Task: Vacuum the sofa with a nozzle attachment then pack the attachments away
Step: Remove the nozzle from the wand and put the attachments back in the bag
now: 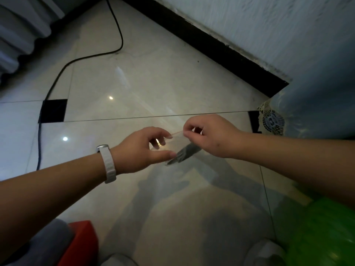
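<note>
Both my hands are held out over the glossy tiled floor (pixel 153 77). My left hand (pixel 142 148), with a white watch strap on its wrist, pinches one side of a clear plastic bag (pixel 177 140) at its top edge. My right hand (pixel 209 135) pinches the other side of that edge. A dark grey, flat, tapered piece (pixel 184 153), apparently a nozzle attachment, shows through the plastic just below my fingers. The bag's lower part is nearly invisible against the floor.
A black cable (pixel 57 77) snakes across the floor at the left. A black skirting board (pixel 211 47) runs along the wall. A cloth with a lace edge (pixel 272 120) hangs at the right. A green object (pixel 322 233), a red block (pixel 82 242) and white shapes lie near the bottom.
</note>
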Demonstrator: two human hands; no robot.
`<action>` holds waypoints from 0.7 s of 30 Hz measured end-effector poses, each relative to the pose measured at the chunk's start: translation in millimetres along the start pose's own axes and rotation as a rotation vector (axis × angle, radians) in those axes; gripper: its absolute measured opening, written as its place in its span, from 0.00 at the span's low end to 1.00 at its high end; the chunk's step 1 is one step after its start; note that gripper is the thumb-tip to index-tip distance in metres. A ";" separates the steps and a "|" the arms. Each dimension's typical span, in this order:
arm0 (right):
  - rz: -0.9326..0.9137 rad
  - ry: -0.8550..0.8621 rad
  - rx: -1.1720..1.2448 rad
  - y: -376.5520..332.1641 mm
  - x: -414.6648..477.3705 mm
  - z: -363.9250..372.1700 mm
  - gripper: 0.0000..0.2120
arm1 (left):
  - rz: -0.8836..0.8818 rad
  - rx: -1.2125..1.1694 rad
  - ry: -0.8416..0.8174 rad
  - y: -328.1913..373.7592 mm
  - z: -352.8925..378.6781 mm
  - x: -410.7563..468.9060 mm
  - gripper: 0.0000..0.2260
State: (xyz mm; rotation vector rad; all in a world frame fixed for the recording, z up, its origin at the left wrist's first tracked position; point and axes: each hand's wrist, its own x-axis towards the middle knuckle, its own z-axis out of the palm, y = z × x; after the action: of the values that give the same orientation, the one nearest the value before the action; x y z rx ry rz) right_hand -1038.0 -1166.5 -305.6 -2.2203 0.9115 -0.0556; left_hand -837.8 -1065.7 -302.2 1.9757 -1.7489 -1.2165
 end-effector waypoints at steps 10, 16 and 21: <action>0.159 0.141 0.197 16.4 2.2 -7.7 0.04 | 0.004 -0.097 0.239 -16.4 4.4 9.5 0.04; 0.156 0.120 0.182 22.7 0.2 -10.8 0.05 | -0.013 -0.119 0.251 -15.8 -0.5 11.8 0.05; 0.155 0.154 0.288 21.0 2.3 -15.0 0.07 | 0.035 -0.075 0.269 -15.8 -13.1 16.1 0.10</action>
State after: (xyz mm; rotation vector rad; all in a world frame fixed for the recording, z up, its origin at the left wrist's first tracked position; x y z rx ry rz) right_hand -1053.2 -1187.3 -308.5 -1.8934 1.0845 -0.2718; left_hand -818.5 -1080.6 -311.1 1.9527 -1.5751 -0.9403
